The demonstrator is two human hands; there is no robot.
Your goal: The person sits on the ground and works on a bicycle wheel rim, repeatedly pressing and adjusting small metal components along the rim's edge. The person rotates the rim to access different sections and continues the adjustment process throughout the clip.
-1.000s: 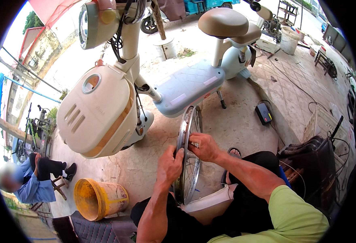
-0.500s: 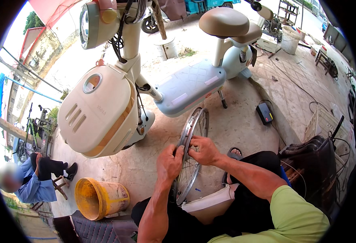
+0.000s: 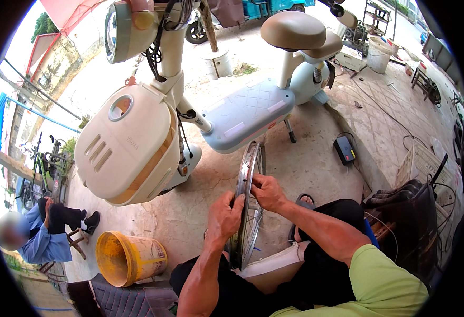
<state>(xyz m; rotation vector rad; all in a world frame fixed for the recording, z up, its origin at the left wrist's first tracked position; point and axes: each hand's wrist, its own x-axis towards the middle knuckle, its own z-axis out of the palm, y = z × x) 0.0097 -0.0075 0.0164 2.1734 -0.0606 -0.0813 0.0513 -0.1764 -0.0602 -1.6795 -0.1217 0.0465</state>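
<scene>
Spoked metal wheel (image 3: 244, 177) held edge-on between the 2 bare hands of a seated person, viewed from above. The wheel stands upright, tipped slightly, at the front of the person's lap; its long axis in this view runs nearly straight away from the body, the far end leaning a little to the right, close to the blue footboard (image 3: 249, 108) of a parked electric scooter (image 3: 124, 158), the near end beside a white pad (image 3: 274, 264) between the knees. The critical relation is lateral: the rim lies to the right of the left fingers and to the left of the right fingers, and both hands touch it, so neither is nearer. The left hand (image 3: 225, 215) is clamped on the rim, thumb laid against its outer face; it sits lower, nearer the torso. The right hand (image 3: 268, 193) sits slightly farther forward, its fingers bunched together and closed on the right edge; their tips are partly hidden, and how firmly they press I cannot tell. Surroundings: a yellow bucket (image 3: 150, 257) lies on its side to the left; a black charger box (image 3: 344, 150) rests on the ground to the right.
</scene>
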